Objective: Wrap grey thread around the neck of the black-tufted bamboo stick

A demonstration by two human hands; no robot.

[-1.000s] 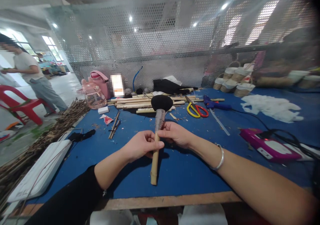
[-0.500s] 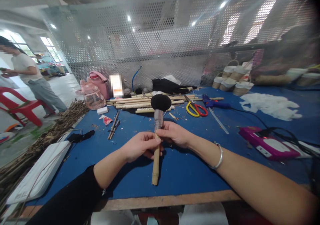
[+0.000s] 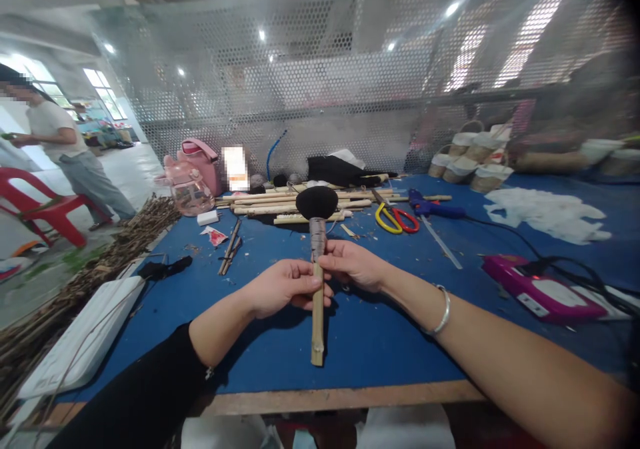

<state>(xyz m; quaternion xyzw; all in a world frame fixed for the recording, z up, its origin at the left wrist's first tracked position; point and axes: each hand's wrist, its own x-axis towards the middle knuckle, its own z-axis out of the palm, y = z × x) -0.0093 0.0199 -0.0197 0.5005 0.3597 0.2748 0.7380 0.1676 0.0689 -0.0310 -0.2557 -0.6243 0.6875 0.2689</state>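
Note:
Both hands hold one bamboo stick (image 3: 318,329) over the blue tabletop, its plain end pointing toward me. A round black pad (image 3: 317,202) tops its far end, and below the pad a grey-brown wrapping (image 3: 317,236) surrounds the stick. My left hand (image 3: 287,288) has its thumb on top of the stick and its fingers curled beneath. My right hand (image 3: 353,266) pinches the stick from the other side, just under the wrapping. Beyond the pad lie several pale sticks (image 3: 280,202) and scissors (image 3: 395,219) with one yellow and one red handle.
A blue glue gun (image 3: 433,206) and a magenta power strip (image 3: 543,289) lie at the right. Left are a white power strip (image 3: 83,339), two short dark twigs (image 3: 230,249) and a pink bottle (image 3: 187,189). Small pots (image 3: 490,176) stand at the back right. A person (image 3: 63,139) stands far left.
The stick has turned slightly in my hands: its near end has swung right and its black pad a little left. Both hands keep their hold. The whole view has shifted slightly.

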